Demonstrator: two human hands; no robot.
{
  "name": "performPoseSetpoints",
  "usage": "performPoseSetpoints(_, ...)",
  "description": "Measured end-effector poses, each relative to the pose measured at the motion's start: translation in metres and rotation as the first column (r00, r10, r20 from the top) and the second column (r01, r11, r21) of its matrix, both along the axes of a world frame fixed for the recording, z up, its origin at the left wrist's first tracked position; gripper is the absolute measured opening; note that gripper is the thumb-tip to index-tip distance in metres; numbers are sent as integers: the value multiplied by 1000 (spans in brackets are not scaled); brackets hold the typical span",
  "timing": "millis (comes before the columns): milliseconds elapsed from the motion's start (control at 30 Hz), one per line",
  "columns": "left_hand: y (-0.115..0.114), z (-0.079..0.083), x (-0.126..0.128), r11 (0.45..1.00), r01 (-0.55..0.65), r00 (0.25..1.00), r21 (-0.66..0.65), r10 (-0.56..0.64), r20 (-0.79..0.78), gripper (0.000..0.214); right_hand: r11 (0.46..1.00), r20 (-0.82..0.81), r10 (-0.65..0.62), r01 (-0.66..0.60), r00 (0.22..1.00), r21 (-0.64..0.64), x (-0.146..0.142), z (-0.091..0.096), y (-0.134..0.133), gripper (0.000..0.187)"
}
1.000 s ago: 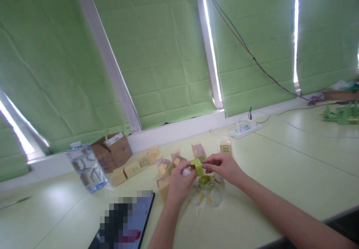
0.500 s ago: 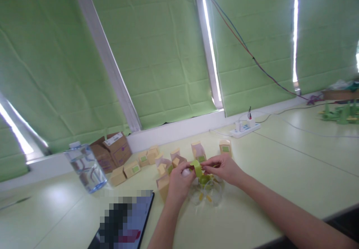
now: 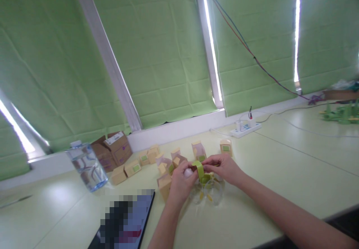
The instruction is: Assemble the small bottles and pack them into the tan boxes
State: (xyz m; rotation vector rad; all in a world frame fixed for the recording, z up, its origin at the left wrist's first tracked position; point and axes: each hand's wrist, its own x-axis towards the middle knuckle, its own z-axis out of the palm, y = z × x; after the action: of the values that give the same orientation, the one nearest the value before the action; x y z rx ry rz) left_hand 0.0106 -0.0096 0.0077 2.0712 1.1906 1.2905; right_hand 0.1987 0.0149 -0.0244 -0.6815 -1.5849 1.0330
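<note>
My left hand [image 3: 179,183] and my right hand [image 3: 224,168] meet above the pale green table [image 3: 280,181]. Between them they hold a green strip [image 3: 199,168], bent into a loop. The left fingers are also curled round a small white round object [image 3: 187,172]. The right fingers pinch the strip's far end. Right below the hands lie clear plastic pieces [image 3: 209,196] with yellow bits and another green piece [image 3: 205,179].
Several small tan boxes with green labels [image 3: 132,168] stand behind the hands. A water bottle [image 3: 86,165] and brown cartons [image 3: 113,150] are at the left. A tablet [image 3: 127,223] lies near the front edge. A power strip [image 3: 245,128] sits by the window sill.
Both hands have sunk slightly toward the table and the green strip has turned a little between the fingers. Nothing else has moved.
</note>
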Motion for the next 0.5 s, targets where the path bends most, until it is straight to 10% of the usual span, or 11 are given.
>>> performPoseSetpoints(300, -11, 5, 6, 999, 18, 999, 33, -17, -32, 9, 995, 79, 84, -89, 993, 52, -5, 11, -15, 63)
performPoseSetpoints(500, -9, 7, 0, 996, -65, 998, 59, 64, 20, 8, 987, 47, -101, 95, 994, 130, 9, 17, -8, 50)
